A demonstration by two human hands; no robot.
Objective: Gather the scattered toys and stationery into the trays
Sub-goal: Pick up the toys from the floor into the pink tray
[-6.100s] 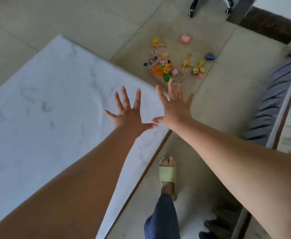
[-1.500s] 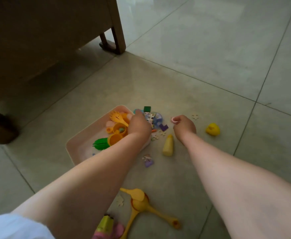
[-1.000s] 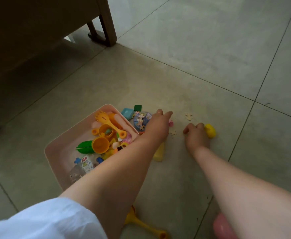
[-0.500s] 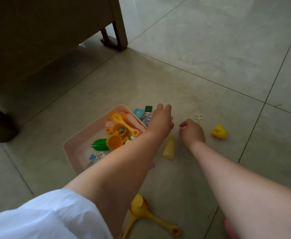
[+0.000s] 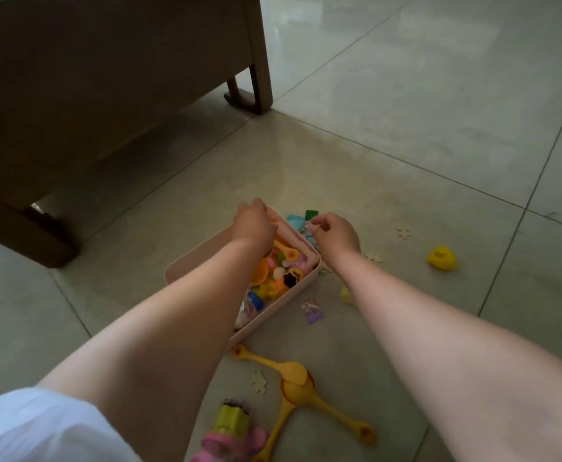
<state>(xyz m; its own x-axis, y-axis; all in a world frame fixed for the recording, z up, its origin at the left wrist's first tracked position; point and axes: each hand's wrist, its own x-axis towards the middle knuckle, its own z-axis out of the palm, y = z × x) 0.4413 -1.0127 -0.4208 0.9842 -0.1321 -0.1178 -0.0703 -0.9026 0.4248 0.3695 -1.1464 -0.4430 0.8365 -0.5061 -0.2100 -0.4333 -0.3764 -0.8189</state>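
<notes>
Most of what lies before me is grey tiled floor (image 5: 406, 111), with a dark brown wooden furniture frame (image 5: 106, 78) standing on its legs at the upper left. Next in size is the pale pink rectangular plastic tray (image 5: 301, 285) on the floor between my forearms, heaped with small orange, yellow and pink plastic toys (image 5: 279, 275). My left hand (image 5: 254, 226) hangs over the tray's far corner, fingers curled downward; whether it grips anything I cannot tell. My right hand (image 5: 336, 236) sits just beside the tray's far right edge, thumb and fingertips pinched on a small pale piece too tiny to make out. Near my body lies a yellow plastic toy with long spoon-like arms (image 5: 298, 383), and beside it a yellow-green and pink toy (image 5: 231, 431) at the bottom edge. Well to the right sits a yellow rubber duck (image 5: 442, 258) alone on its tile. Beyond the tray's far corner are a light blue block (image 5: 295, 220) and a dark green square block (image 5: 311, 215), touching each other. Just right of the tray lies a small purple figure (image 5: 313, 313), with a pale yellow piece (image 5: 346, 295) partly hidden under my right forearm. Smallest are the flat beige puzzle-shaped pieces (image 5: 404, 233) scattered on the floor.
</notes>
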